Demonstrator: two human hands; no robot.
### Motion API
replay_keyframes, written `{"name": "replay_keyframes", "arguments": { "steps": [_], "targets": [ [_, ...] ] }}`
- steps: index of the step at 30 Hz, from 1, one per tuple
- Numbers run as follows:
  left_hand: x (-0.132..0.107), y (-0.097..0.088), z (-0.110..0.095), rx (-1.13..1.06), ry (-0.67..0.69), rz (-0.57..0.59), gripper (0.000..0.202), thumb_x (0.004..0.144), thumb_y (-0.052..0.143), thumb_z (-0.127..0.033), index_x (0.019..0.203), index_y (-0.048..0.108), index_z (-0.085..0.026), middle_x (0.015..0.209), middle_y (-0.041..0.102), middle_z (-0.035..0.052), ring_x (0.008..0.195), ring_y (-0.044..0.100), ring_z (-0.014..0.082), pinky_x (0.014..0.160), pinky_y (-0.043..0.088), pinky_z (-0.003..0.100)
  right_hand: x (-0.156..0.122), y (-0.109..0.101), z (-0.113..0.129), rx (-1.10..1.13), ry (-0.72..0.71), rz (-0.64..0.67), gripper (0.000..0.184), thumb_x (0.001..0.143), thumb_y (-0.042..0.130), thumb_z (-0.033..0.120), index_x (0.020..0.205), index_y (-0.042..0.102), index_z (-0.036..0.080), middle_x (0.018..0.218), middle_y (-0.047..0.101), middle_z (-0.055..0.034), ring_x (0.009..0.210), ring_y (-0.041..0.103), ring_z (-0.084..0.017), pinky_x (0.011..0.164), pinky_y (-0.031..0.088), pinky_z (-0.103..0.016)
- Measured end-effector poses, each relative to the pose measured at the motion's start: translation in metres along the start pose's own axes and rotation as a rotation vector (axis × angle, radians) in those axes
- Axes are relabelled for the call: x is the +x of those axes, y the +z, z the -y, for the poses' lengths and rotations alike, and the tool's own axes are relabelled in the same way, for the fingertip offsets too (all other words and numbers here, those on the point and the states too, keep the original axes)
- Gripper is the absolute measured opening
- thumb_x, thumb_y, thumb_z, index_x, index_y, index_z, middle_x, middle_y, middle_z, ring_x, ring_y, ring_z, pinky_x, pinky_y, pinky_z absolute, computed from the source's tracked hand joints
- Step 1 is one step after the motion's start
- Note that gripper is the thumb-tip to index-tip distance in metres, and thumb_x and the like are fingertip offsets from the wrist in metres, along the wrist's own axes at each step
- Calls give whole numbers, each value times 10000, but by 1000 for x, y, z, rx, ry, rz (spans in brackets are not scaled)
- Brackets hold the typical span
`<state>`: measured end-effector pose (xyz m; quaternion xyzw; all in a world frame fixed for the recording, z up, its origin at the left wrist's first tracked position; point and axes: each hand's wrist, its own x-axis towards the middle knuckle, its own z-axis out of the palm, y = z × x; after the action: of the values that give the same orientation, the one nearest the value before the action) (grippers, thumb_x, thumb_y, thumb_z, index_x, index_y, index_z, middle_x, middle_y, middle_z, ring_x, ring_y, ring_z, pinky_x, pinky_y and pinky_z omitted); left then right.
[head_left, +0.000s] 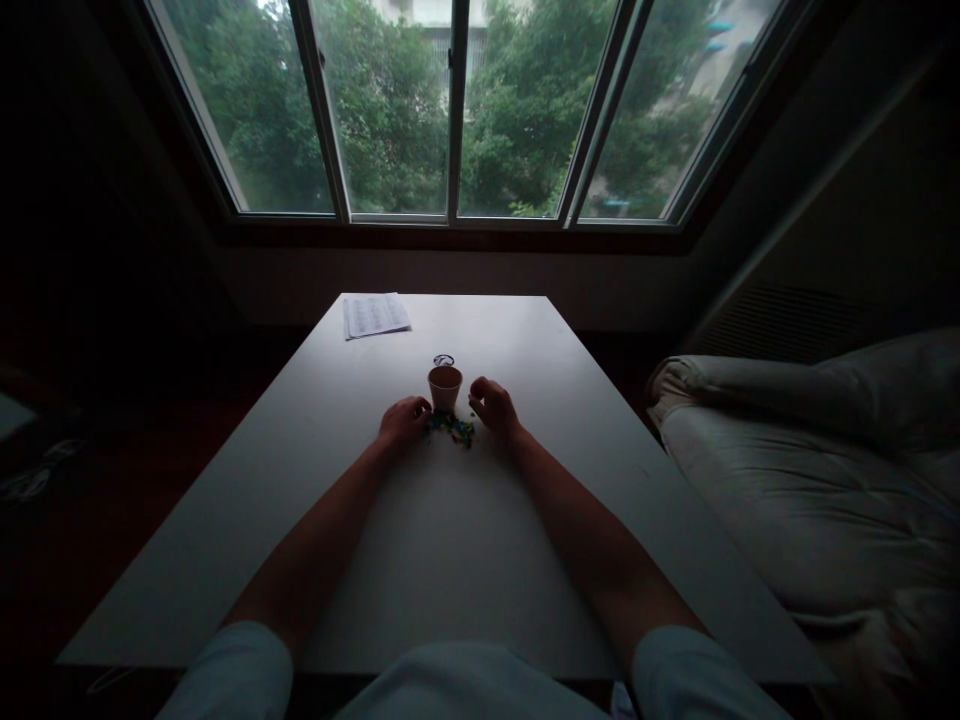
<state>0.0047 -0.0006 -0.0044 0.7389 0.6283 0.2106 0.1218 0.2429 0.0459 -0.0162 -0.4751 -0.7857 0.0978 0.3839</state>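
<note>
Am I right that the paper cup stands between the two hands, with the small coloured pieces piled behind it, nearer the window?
Not quite: the head view shows the coloured pieces in front of the paper cup, nearer the person. The cup does stand between the left hand and the right hand.

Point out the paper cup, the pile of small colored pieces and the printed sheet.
paper cup (445,388), head view, on its side wall
small colored pieces (452,427), head view, middle of the pile
printed sheet (375,315), head view, center of the page
</note>
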Motion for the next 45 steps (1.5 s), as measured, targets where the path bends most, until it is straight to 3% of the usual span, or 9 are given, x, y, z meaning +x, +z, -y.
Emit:
{"name": "replay_keyframes", "arguments": {
  "steps": [4, 11, 23, 33, 36, 39, 45],
  "targets": [
    [-1, -1, -2, -14, -16, 14, 210, 901, 566, -315, 1038, 711, -248, 1004, 697, 47, 900, 612, 177, 755, 433, 270, 2, -9, 21, 56, -59, -184, 66, 876, 508, 176, 899, 564, 201, 837, 611, -47, 805, 547, -190, 763, 459, -305],
    [2, 4, 2, -27, 19, -3, 206, 907, 559, -337, 1022, 707, -252, 988, 686, 44, 870, 601, 173, 746, 415, 269, 10, -15, 54, 65, -83, -320, 201, 999, 427, 226, 973, 626, 215, 959, 633, -75, 899, 565, -202, 798, 496, -327],
    [1, 4, -2, -20, 7, -2, 216, 905, 556, -314, 1041, 712, -251, 983, 683, 51, 879, 599, 176, 771, 423, 275, 18, -10, 72, 90, -76, -234, 190, 978, 496, 214, 1046, 674, 210, 981, 660, -73, 929, 586, -210, 837, 483, -337],
    [0, 4, 0, -11, 6, 3, 216, 911, 553, -323, 1040, 714, -256, 991, 683, 51, 882, 597, 178, 767, 417, 278, 24, -13, 59, 47, -74, -161, 294, 945, 476, 150, 1162, 666, 207, 1041, 663, -84, 955, 586, -216, 863, 466, -325],
    [1, 5, 1, -7, 10, -1, 214, 910, 551, -318, 1037, 712, -256, 993, 683, 49, 879, 597, 179, 755, 414, 277, 27, -21, 50, 42, -51, -152, 275, 930, 465, 145, 1096, 680, 190, 1014, 677, -79, 881, 601, -195, 822, 470, -302],
    [0, 4, 1, -8, 4, 4, 216, 911, 552, -316, 1045, 712, -257, 994, 684, 49, 883, 600, 178, 750, 418, 273, 29, -27, 34, -7, 17, -55, 227, 868, 514, 128, 980, 702, 190, 915, 699, -54, 807, 611, -177, 755, 461, -272],
    [0, 2, 0, -1, -18, 17, 218, 910, 559, -316, 1048, 714, -251, 988, 684, 52, 900, 602, 182, 765, 425, 273, 23, -27, 5, -154, 139, 363, 163, 788, 624, 144, 876, 735, 224, 811, 719, -10, 708, 625, -139, 631, 404, -219]
  ]
}}
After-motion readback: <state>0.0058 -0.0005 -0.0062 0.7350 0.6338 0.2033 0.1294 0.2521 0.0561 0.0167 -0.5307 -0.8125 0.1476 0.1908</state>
